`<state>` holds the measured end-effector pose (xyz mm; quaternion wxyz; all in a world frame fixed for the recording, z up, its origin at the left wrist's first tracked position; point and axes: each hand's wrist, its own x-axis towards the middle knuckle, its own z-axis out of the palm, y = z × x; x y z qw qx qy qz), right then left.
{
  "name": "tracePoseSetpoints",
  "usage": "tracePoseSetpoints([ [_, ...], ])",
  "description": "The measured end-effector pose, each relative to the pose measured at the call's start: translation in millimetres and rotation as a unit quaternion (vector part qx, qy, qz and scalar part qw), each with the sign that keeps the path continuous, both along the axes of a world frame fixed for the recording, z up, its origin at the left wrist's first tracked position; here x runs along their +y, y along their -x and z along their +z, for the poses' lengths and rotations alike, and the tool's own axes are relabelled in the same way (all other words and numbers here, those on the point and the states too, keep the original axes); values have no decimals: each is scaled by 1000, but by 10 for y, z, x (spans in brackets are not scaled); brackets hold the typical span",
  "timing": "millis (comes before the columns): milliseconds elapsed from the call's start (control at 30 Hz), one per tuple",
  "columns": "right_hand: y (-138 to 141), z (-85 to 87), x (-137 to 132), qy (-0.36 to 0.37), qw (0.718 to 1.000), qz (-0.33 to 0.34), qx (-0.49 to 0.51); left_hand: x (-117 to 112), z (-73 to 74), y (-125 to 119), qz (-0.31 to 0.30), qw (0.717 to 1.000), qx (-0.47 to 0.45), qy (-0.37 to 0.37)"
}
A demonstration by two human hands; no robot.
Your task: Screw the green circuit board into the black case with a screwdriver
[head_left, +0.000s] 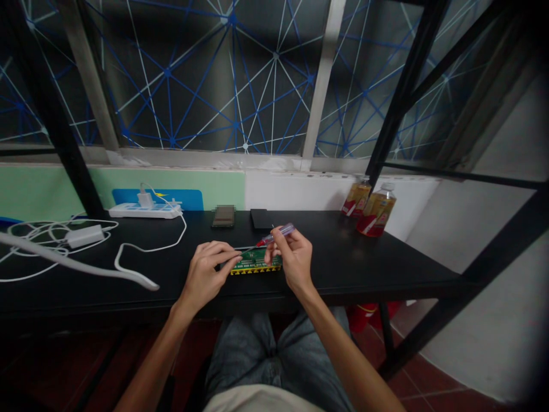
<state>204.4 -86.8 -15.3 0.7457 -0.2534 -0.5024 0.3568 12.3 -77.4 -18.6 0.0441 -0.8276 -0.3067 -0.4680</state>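
Observation:
In my right hand (295, 257) is a screwdriver (281, 232) with a clear purple handle and a red collar. Its thin shaft slants down and left toward the fingertips of my left hand (210, 272). Those fingers are pinched together around the shaft's tip; whether they grip the tip or some small part is too fine to tell. Beneath both hands a green circuit board (257, 264) with a row of yellow parts along its near edge lies on the black table (343, 269). My hands cover both ends of the board.
At the back lie a dark flat box (259, 219) and a blurred phone-like object (224, 216). Two drink bottles (378, 212) stand back right. On the left are a white power strip (146, 210), a charger (84, 236) and tangled white cables (141, 250). Black metal posts frame the table.

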Motion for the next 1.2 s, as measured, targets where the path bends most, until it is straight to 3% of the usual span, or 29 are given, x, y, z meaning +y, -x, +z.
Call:
tracePoseSetpoints([
  [267, -31, 27, 54, -7, 1000, 5, -6, 18, 13, 12, 15, 999, 9, 29],
  [400, -187, 127, 182, -15, 999, -41, -22, 18, -1, 8, 32, 997, 39, 65],
  [600, -486, 259, 511, -30, 988, -126, -80, 6, -48, -14, 1, 978, 177, 114],
  [733, -562, 224, 617, -19, 975, -172, -136, 22, -69, -21, -1, 970, 207, 127],
  [900, -554, 151, 557, -35, 955, -212, -203, 46, -80, -30, -6, 966, 217, 143],
  [1200, -547, 119, 513, -48, 938, -223, -262, 88, -152, -2, -16, 971, 202, 130],
])
